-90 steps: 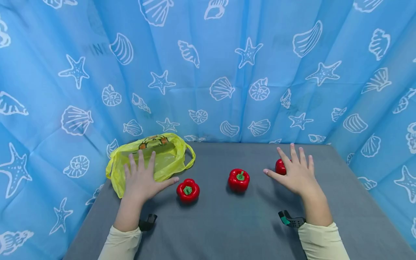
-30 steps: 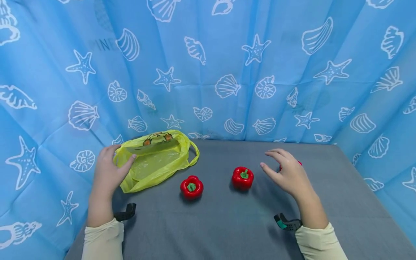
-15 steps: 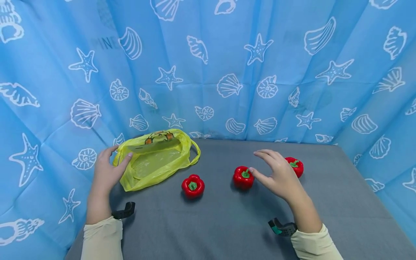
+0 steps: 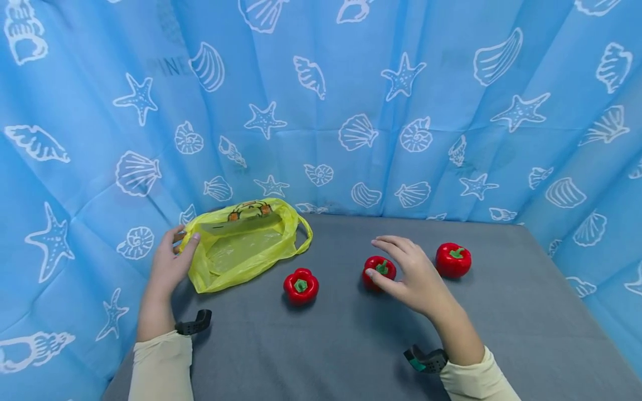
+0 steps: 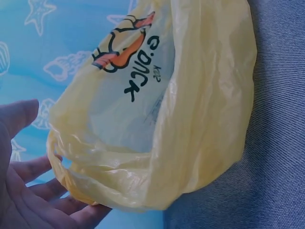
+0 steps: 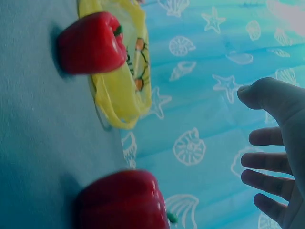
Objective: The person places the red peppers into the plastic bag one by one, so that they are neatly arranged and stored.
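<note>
At the left end of a yellow plastic bag (image 4: 243, 274), my left hand (image 4: 168, 268) has its fingers against the handle and its thumb raised apart. The left wrist view has these fingers behind the looped handle of the bag (image 5: 205, 100), not closed round it. My right hand (image 4: 417, 281) hovers with gently bent fingers over the middle red pepper (image 4: 378, 262), partly hiding it. The right wrist view shows a gap between the hand (image 6: 291, 131) and the nearer pepper (image 6: 119, 205). Another red pepper (image 4: 301, 288) sits between bag and middle pepper.
A third red pepper (image 4: 453, 259) stands to the right, behind my right forearm. The grey cloth-covered table (image 4: 301, 356) ends at a blue curtain (image 4: 321, 100) with white shells and starfish, which hangs along the back and sides.
My right hand has moved left from the right pepper, now fully uncovered, to above the middle one. My left hand, earlier spread over the bag, has shifted to its left edge.
</note>
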Demonstrator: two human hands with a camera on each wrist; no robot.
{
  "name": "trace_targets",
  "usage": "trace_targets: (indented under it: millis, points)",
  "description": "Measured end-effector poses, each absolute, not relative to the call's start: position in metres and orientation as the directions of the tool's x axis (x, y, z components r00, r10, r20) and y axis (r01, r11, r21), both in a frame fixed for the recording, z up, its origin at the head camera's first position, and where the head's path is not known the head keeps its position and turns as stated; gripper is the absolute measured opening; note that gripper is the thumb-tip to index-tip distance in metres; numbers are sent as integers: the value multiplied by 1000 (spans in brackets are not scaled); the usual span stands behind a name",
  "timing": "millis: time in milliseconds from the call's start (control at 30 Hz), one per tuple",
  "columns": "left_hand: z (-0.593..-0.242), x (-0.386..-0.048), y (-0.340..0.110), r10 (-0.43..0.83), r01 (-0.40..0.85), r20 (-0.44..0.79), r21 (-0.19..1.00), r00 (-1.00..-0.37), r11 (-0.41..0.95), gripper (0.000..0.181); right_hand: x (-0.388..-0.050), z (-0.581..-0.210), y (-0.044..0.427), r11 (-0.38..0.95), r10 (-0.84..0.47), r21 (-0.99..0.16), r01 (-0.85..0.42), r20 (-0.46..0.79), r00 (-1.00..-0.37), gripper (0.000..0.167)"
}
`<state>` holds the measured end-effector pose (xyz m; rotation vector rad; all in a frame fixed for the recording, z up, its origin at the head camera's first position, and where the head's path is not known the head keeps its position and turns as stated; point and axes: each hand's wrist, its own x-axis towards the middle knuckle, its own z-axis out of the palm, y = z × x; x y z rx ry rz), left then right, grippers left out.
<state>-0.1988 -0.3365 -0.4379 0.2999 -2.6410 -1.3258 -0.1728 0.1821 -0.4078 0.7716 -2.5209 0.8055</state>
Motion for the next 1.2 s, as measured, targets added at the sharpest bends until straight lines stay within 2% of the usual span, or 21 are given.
trace_targets:
  millis: [200, 367, 633, 800, 1000, 1200]
  points:
    - [-442, -199, -338, -249, -119, 40, 797, -968, 592, 85, -170, -407, 165, 664, -406, -422, -617, 490, -771, 71]
    - [-443, -201, -339, -228, -111, 33, 800, -973, 589, 83, -169, -410, 151, 643, -440, -453, -617, 441, -783, 64]
    - [-447, -204, -338, -240, -122, 28, 800, -970, 587, 79, -164, -410, 131, 565, -518, -602, -564, 273, -811, 57]
    - [-451, -204, -338, -246, -130, 24, 797, -969, 590, 75, -168, -417, 118, 515, -552, -658, -550, 236, -799, 56]
    - [-454, -204, -338, -242, -132, 17, 801, -970, 584, 71, -177, -435, 100, 411, -584, -775, -479, 179, -791, 58]
    - [-456, -206, -340, -243, -133, 19, 794, -970, 593, 71, -185, -449, 85, 371, -602, -816, -442, 151, -784, 65]
